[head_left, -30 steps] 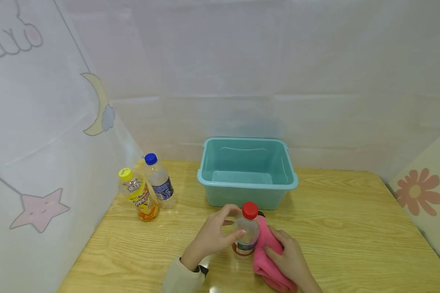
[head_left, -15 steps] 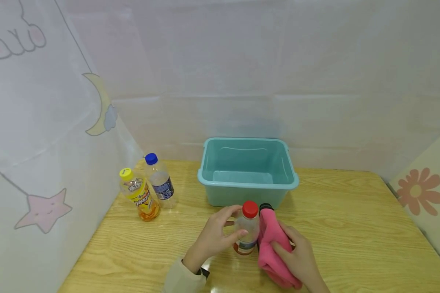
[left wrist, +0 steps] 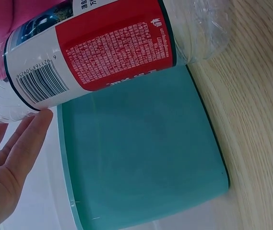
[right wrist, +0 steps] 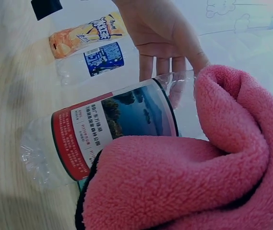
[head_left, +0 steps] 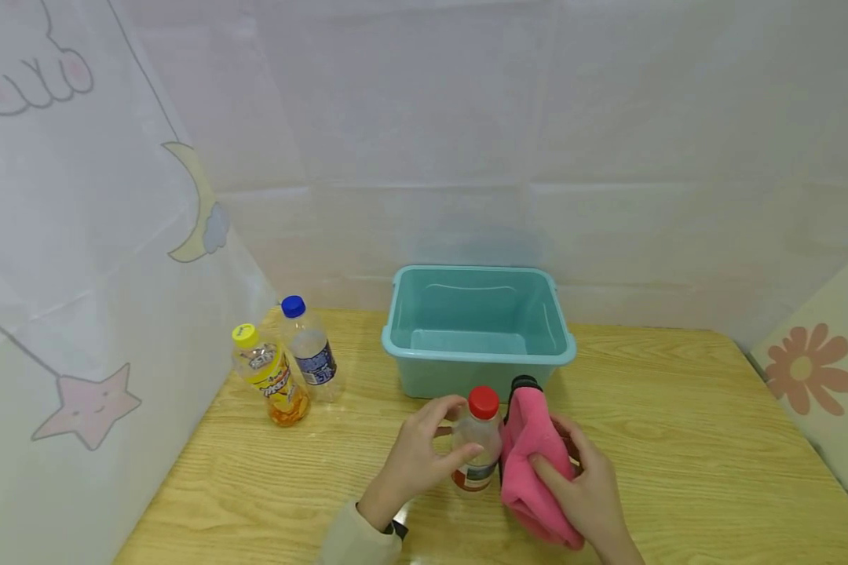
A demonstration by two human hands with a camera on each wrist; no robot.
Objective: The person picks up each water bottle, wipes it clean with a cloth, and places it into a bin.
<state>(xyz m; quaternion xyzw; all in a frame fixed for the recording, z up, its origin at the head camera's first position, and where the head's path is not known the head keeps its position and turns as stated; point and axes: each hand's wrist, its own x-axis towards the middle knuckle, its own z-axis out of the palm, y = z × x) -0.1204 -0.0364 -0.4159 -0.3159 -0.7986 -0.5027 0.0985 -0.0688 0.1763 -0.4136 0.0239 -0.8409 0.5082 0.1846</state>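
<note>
A clear plastic bottle with a red cap [head_left: 484,402] stands upright on the table in front of the basket. My left hand [head_left: 418,457] holds it from the left, thumb in front and fingers curved behind. Its red and white label [left wrist: 102,48] with a lake picture shows in both wrist views. My right hand [head_left: 588,488] grips a bunched pink towel [head_left: 533,443] at the bottle's right side, thumb on top. Fleecy folds and black edging show on the towel [right wrist: 184,177] in the right wrist view, where it covers part of the bottle.
Behind the hands stands a light teal plastic basket [head_left: 477,377]. To the left are a yellow-capped bottle [head_left: 274,380] with orange contents and a blue-capped clear bottle [head_left: 314,357], side by side on the wooden table [head_left: 678,439]. A patterned white curtain [head_left: 608,141] hangs behind.
My right hand has shifted the pink towel slightly right and away from me, and more of its black part shows at the top. The left hand and bottle have barely moved.
</note>
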